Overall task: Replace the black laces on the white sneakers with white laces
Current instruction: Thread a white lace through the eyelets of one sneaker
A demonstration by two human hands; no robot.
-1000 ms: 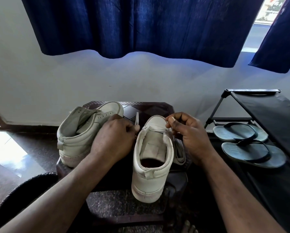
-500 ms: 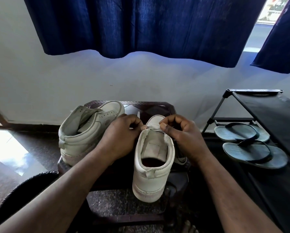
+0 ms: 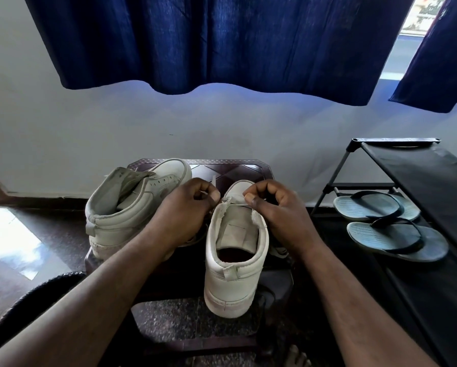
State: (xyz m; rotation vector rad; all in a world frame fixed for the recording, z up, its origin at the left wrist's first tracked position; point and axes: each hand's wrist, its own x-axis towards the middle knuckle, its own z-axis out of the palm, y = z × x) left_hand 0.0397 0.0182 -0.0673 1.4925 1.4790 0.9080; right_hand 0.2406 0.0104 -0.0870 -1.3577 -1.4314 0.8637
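Near sneaker: the near sneaker (image 3: 232, 274) stands upright on the stool (image 3: 238, 168) with its heel toward the camera and its toe toward the wall (image 3: 116, 123); the heel overhangs the stool's front edge and the tongue stands up inside the collar
Second sneaker: the second sneaker (image 3: 121, 207) sits to the left on the same stool, tilted, with its toe pointing up and to the right; no lace shows in its eyelets, and its right side is behind the left wrist
White lace: the white lace (image 3: 213, 181) runs across the upper front of the near sneaker between the two hands; one end sticks up just above the left knuckles and loose loops lie beside the sneaker's right flank, under the right wrist
Left hand: the left hand (image 3: 185, 207) is curled tight at the sneaker's left front, thumb and forefinger pinching the lace
Right hand: the right hand (image 3: 277, 207) is curled at the right front, thumb tip against the top edge of the tongue, pinching the lace there
Black laces: cannot tell where they lie
Shoe rack: a black shoe rack (image 3: 420, 181) stands to the right and holds a pair of grey-blue flip-flops (image 3: 396, 239) on its lower shelf
Backdrop: a dark blue curtain (image 3: 222, 43) hangs over the pale wall; bright light reflects off the floor (image 3: 12, 234) at the left
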